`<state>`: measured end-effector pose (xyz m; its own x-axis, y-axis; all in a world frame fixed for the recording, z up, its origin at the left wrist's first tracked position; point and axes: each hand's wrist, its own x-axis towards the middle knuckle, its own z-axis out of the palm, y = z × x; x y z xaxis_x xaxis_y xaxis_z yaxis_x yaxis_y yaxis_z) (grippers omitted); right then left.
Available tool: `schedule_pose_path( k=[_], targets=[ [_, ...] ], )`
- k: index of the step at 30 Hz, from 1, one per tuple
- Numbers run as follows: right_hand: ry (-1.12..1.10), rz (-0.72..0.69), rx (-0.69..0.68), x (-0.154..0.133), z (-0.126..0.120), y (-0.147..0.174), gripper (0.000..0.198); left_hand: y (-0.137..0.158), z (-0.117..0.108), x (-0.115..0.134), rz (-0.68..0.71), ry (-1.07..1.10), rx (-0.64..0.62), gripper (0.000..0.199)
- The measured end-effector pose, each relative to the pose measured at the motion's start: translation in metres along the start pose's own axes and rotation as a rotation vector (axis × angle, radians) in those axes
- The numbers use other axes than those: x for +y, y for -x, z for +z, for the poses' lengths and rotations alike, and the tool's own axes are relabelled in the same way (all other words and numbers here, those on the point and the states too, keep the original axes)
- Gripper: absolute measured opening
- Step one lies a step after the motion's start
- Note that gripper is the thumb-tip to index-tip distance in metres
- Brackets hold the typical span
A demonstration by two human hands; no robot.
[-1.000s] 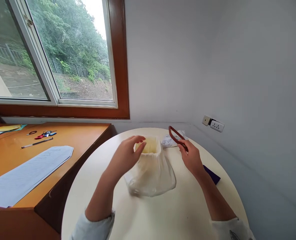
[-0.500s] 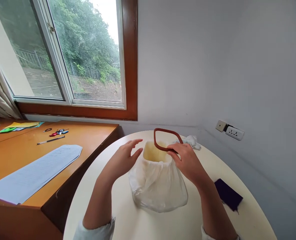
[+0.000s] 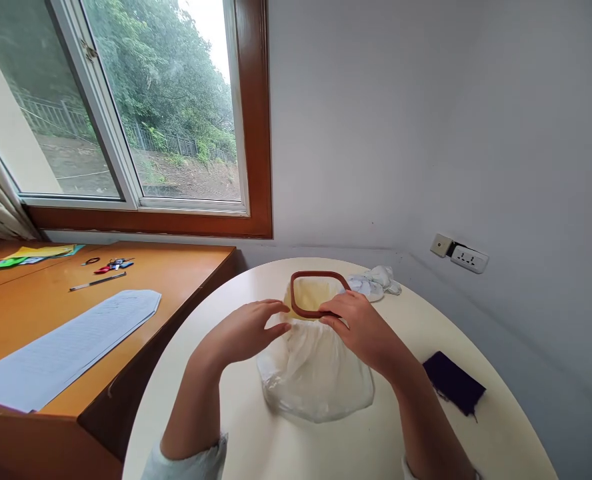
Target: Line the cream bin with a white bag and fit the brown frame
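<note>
A small trash can (image 3: 312, 293) with a yellowish inside stands upright on the round table. A translucent white plastic bag (image 3: 319, 377) lines it and hangs loosely down its outside. My right hand (image 3: 359, 323) pinches the near right side of a brown rectangular rim ring (image 3: 319, 274), which hovers at the can's mouth. Whether the ring touches the bag I cannot tell. At the left of the mouth is my left hand (image 3: 249, 331), thumb and fingers apart, fingertips close to the ring's left side. Nothing shows between them.
Crumpled clear plastic (image 3: 376, 283) lies behind the can on the white round table (image 3: 191, 400). A dark purple cloth (image 3: 455, 382) rests at right. The wooden desk (image 3: 196, 267) at left holds papers (image 3: 76, 347), a pen (image 3: 97, 281) and keys (image 3: 115, 265).
My right hand has brought the rim ring down and left, from tilted above the can to nearly level over its mouth. My left hand has come lower and closer to the can.
</note>
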<state>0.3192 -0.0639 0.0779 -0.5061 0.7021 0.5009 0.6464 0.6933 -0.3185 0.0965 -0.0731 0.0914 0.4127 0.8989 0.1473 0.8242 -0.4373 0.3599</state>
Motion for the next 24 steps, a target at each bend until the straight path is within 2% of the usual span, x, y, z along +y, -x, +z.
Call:
schedule_pose_path(
  k=[9, 15, 24],
  targets=[
    [0.088, -0.031, -0.015, -0.014, 0.014, -0.005, 0.018, 0.001, -0.005, 0.001, -0.169, 0.05, 0.098, 0.043],
    [0.138, -0.046, -0.022, -0.015, 0.023, -0.007, 0.018, -0.005, 0.004, -0.003, -0.095, 0.061, 0.043, 0.046],
    [0.104, -0.016, -0.022, -0.012, 0.023, -0.006, 0.017, -0.011, 0.009, -0.002, -0.146, 0.011, 0.042, 0.044]
  ],
)
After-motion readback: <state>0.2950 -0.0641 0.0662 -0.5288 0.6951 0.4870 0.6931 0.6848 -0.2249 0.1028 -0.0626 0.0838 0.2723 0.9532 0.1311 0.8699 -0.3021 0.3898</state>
